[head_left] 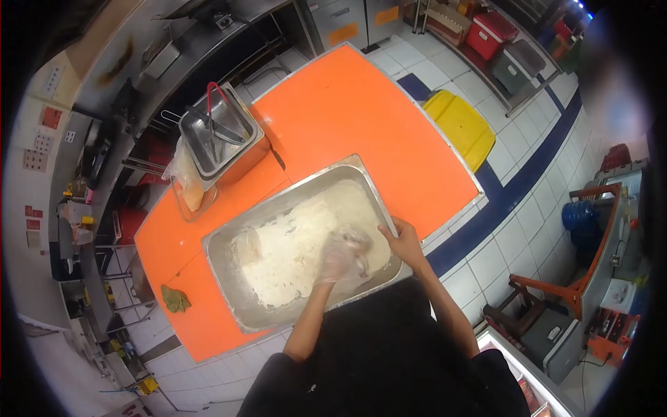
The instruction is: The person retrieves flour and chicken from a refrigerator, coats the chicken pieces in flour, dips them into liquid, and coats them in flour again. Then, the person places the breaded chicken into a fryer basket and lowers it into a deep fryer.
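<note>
A deep rectangular metal pan (pixel 224 281) with a bed of white flour (pixel 295 243) lies at a slant on the orange table. My left hand (pixel 337 265), in a clear plastic glove, is down in the flour on the pan's right side. Its fingers are curled around a pale, floury lump (pixel 356 242), blurred and too unclear to name. My bare right hand (pixel 403 242) grips the pan's right rim, thumb over the edge. Near the pan's left end, a clear container (pixel 248 247) sits in the flour.
On the orange table (pixel 313 97), a metal container (pixel 240 163) holding tongs and other utensils stands behind the pan, beside a plastic bag (pixel 187 182). A green cloth (pixel 175 299) lies at the left. A yellow lid-like panel (pixel 458 128) is beyond the table's right edge.
</note>
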### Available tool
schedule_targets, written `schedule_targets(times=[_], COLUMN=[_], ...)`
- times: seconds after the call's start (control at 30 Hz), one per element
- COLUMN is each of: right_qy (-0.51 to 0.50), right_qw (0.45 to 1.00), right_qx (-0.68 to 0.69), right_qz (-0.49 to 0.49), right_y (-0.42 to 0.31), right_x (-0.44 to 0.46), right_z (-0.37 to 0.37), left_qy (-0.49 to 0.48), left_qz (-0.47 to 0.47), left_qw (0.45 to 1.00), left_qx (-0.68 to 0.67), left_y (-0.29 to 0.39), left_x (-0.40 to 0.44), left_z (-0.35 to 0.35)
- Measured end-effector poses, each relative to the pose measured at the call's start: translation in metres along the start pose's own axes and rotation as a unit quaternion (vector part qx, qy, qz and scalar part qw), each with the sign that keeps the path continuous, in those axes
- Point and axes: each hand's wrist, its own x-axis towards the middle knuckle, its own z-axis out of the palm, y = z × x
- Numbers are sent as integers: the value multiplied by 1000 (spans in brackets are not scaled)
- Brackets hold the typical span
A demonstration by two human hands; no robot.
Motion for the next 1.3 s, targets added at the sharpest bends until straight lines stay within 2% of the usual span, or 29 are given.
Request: schedule_targets(times=[0.03, 0.07, 0.1, 0.13, 0.2, 0.23, 0.3, 0.33, 0.37, 0.47, 0.5, 0.57, 0.67, 0.77, 0.83, 0.9, 0.93, 0.97, 1.0, 1.03, 1.07, 1.1, 1.13, 1.17, 1.2, 1.3], right_qy=[1, -8, -19, -21, -11, -11, -31, -30, -37, -39, -50, -76, -51, -64, -96, -74, -63, -107, -106, -72, -77, -87, -72, -22, 12, 106], right_qw=[1000, 999, 996, 996, 998, 998, 997, 997, 996, 995, 994, 997, 998, 992, 987, 983, 983, 986, 984, 983, 987, 987, 989, 997, 999, 980], right_qx=[4, 46, 86, 85, 66, 67, 70, 72, 76, 92, 97, -11, 19, 3, -62, 9, -6, -17, -44, -61, -15, -5, 55, 44, 46, 86], right_qz=[7, 20, 32, 31, 7, 7, 17, 14, 14, 7, 10, 31, -33, -111, -112, -169, -172, -129, -134, -155, -139, -136, -118, -60, -4, 147], right_y=[1, 3, 4, 6, 10, 12, 13, 11, 7, 14, 18, 0, 29, 44, 61, 58, 65, 62, 54, 81, 49, 48, 64, 84, 121, 295], right_x=[-3, -1, 1, 2, 3, 5, 7, 8, 10, 21, 26, 33, 63, 111, 157, 191, 200, 209, 207, 219, 196, 189, 180, 168, 160, 128], right_z=[2, 3, 3, 2, 3, 3, 0, -3, -7, -26, -38, -82, -127, -171, -188, -201, -208, -220, -241, -238, -283, -313, -341, -366, -392, -473], left_qy=[45, 81, 109, 111, 66, 66, 7, 10, 16, -42, -43, -15, 46, 99, 118, 119, 102, 86, 69, 71, 69, 68, 65, 57, 45, 26], left_qz=[-60, 41, 139, 137, 59, 59, -71, -69, -192, -155, -159, -191, -225, -241, -258, -279, -291, -303, -311, -314, -297, -282, -266, -251, -236, -205], left_qw=[987, 979, 860, 860, 943, 943, 893, 892, 888, 970, 973, 964, 953, 943, 933, 913, 897, 882, 868, 860, 863, 866, 870, 875, 880, 893], left_qx=[-140, 181, 478, 478, 321, 322, 444, 447, 418, 182, 163, 186, 198, 206, 223, 271, 315, 351, 380, 397, 404, 407, 410, 410, 411, 401], left_y=[7, 16, 28, 51, 95, 71, -10, -24, -32, -135, -119, -62, -2, 36, 60, 80, 88, 95, 102, 109, 119, 130, 136, 143, 147, 161], left_x=[-12, -20, -27, -32, -39, -39, -34, -37, -43, -54, -40, 1, 61, 118, 155, 184, 191, 202, 217, 235, 261, 290, 318, 346, 375, 455], left_z=[-9, -22, -31, -34, -38, -51, -77, -70, -62, -33, -8, 42, 88, 112, 118, 114, 110, 110, 110, 110, 116, 123, 134, 146, 160, 193])
